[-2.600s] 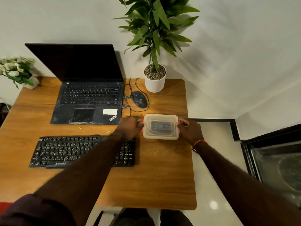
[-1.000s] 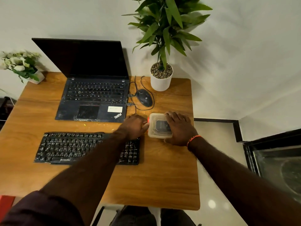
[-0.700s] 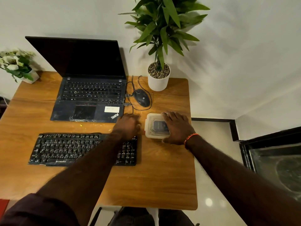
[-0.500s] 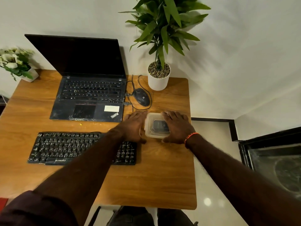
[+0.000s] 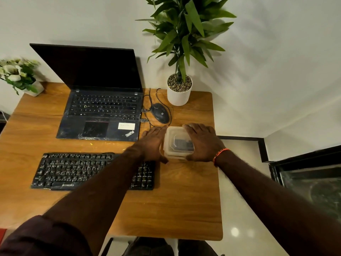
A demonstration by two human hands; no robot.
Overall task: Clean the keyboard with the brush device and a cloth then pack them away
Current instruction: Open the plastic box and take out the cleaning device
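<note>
Mouse [image 5: 159, 113], plant pot [image 5: 178, 92] crowd behind container [image 5: 173, 132]; bare desk [image 5: 177, 200] in front.

Wooden surface [image 5: 175, 209] w/ rounded corners fills the lower left and centre of the frame, grain running left-right. Behind it, a plain off-white wall [image 5: 258, 52] spans the top, soft plant shadows on it near top centre. At right, pale glossy floor tiles [image 5: 239, 191] w/ a small bright light reflection near the bottom (source not in view). Dark skirting strip [image 5: 239, 138] runs along the wall base, mid-right. A black-framed glass panel [image 5: 313, 182] sits at the right edge, contents unclear. Warm, even indoor light.
</note>
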